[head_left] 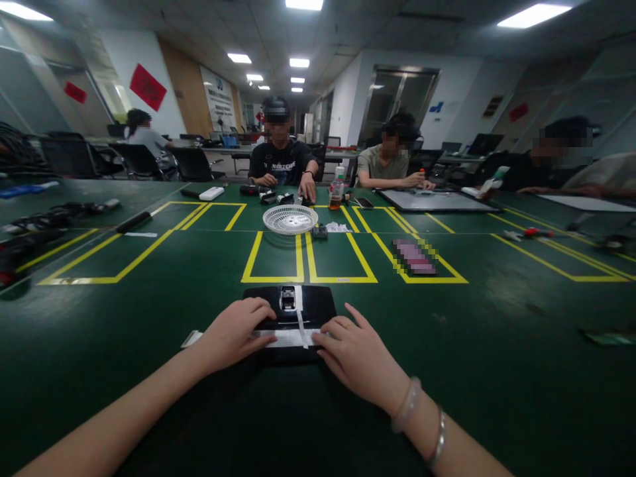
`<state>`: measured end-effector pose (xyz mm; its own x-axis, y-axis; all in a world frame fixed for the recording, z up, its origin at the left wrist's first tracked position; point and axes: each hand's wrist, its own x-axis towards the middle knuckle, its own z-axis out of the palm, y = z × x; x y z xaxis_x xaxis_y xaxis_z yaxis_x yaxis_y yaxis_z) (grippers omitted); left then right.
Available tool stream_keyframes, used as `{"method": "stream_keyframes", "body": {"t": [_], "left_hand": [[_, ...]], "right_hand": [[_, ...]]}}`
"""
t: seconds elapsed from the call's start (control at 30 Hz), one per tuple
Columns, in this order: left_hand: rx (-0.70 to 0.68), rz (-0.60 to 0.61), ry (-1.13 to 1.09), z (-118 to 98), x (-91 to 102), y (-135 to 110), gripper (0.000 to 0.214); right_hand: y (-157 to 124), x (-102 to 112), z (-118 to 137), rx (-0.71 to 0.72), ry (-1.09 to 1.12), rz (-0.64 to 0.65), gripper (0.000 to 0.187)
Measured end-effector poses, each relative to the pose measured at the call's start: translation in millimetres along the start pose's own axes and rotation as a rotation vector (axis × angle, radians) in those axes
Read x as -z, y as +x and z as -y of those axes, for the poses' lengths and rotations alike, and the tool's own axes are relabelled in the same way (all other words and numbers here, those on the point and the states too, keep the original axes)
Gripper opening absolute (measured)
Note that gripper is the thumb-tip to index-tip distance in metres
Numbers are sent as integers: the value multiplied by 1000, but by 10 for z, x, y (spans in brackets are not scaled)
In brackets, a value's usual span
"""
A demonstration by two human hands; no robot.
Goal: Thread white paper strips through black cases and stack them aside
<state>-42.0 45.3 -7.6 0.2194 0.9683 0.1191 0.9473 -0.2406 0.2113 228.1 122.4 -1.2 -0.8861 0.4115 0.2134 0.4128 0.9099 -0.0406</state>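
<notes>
A glossy black panel (pixel 318 301) lies flat on the table in front of me. It has a small metal-rimmed rectangular cutout (pixel 288 298) near its far edge. A wide white strip (pixel 285 338), apparently tape, runs along its near part, and a narrow white strip (pixel 301 324) crosses it. My left hand (pixel 241 331) rests on the panel's left end, fingers spread and thumb on the wide strip. At the right end, my right hand (pixel 355 348) touches the strip with its fingertips, fingers apart. A pale flat end (pixel 191 339) sticks out beyond my left wrist.
Yellow tape outlines mark the green table (pixel 477 338). Farther off are a white plastic basket (pixel 291 219), a bottle (pixel 336 189), a pixelated phone-like object (pixel 415 257) and a large flat panel (pixel 440 200). Dark tools (pixel 54 215) lie at left. Several people sit across the table.
</notes>
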Motion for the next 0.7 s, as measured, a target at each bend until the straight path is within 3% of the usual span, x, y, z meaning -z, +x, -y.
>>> {"method": "stream_keyframes", "body": {"t": [0.13, 0.27, 0.37, 0.7], "left_hand": [[-119, 31, 23, -24, -86, 22, 77], [-142, 77, 28, -31, -85, 72, 93], [-150, 61, 20, -52, -67, 110, 95], [-126, -20, -1, -9, -11, 84, 72]], "right_hand": [[4, 13, -29, -51, 17, -63, 33], [4, 36, -31, -81, 32, -111, 33], [2, 43, -26, -81, 55, -132, 30], [-21, 56, -96, -83, 128, -192, 26]]}}
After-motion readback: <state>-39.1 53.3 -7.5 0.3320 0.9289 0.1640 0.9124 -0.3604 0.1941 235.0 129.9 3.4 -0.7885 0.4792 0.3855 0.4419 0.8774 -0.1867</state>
